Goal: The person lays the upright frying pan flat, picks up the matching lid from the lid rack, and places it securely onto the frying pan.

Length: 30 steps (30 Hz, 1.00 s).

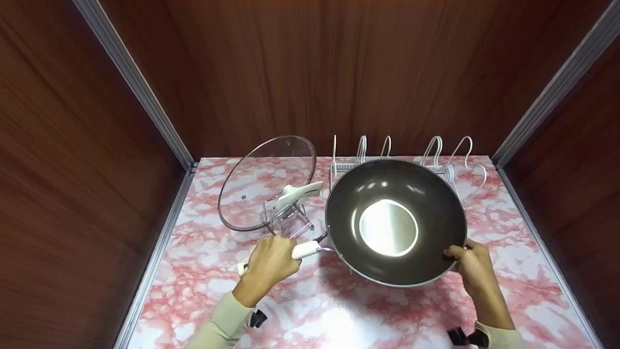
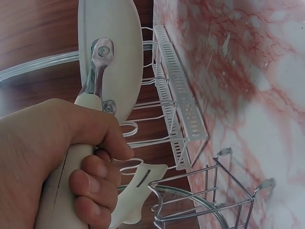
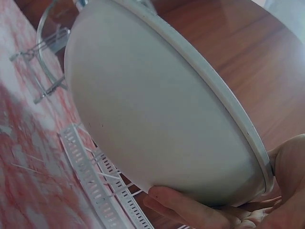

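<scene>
A wok [image 1: 348, 228], dark brown inside and cream outside, is held up by both hands in front of a white wire rack [image 2: 178, 86]. My left hand [image 1: 272, 259] wraps its fingers round the wok's cream handle [image 2: 88, 133]. At the opposite rim, my right hand [image 1: 472, 266] grips with the thumb over the edge and the fingers [image 3: 186, 207] under the cream outer wall. The wok hides much of the rack in the head view. In the right wrist view, the underside of the wok [image 3: 152, 105] stands tilted above the rack.
Left of the wok, a glass lid [image 1: 266, 186] with a cream knob [image 1: 293, 194] leans upright in a small chrome wire stand [image 1: 302, 225]. Brown wood-grain panels [image 1: 290, 72] with metal corner strips surround the pink-and-white marbled table [image 1: 193, 291] at the back and sides.
</scene>
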### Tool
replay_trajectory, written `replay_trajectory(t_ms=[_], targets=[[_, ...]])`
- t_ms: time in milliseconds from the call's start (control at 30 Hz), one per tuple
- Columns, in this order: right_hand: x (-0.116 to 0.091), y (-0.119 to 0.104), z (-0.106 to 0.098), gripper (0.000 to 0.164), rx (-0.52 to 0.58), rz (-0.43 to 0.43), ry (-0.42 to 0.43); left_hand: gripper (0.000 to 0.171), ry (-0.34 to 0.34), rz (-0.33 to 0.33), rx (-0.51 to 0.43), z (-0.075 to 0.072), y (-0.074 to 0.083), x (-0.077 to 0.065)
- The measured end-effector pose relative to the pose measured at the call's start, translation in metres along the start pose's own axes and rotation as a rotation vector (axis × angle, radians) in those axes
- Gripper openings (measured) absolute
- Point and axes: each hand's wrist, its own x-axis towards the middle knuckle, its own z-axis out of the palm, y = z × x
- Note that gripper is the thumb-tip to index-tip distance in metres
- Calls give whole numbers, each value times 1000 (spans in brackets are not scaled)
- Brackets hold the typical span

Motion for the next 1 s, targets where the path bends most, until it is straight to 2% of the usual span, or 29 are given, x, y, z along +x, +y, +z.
replay_trajectory(t_ms=[267,667,1000], targets=[[-2,7,-1,24,0,18,4,25,-21,-16,-14,6,0,-3],[-7,21,-4,24,8,50,16,26,-14,7,-20,16,0,-8],[-9,29,-5,37,7,90,3,28,-41,-2,-52,24,0,-12]])
